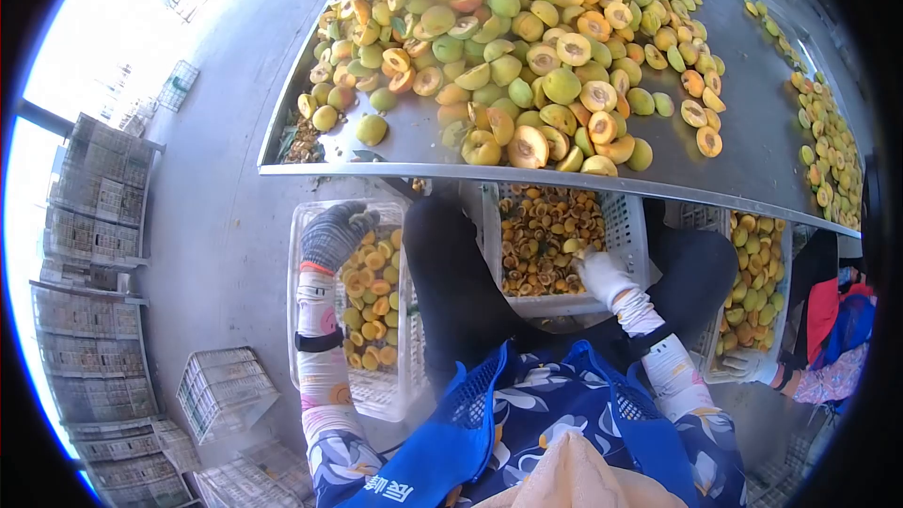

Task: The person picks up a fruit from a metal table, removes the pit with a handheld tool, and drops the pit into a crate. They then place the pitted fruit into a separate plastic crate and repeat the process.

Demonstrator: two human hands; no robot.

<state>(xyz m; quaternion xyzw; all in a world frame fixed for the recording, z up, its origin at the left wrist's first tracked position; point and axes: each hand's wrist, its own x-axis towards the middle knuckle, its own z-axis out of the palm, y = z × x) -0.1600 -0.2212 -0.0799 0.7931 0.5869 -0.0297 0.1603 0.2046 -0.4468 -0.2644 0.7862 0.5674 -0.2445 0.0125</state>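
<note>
Left hand (337,233), gray-gloved: fingers curled, above the left crate (404,386) of fruit halves (374,287); grip cannot be told. Right hand (607,279), white-gloved: fingers partly bent, over the right edge of the middle crate (623,235); pinch cannot be confirmed. More fruit (562,85) lies heaped on the metal desk (419,136), beyond both crates.

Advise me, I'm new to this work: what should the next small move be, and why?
Probably raise the left hand to the cut fruit near the table's front edge: plenty lies there, while that hand is low, at the left crate. Whether it grips anything is unclear.
</note>
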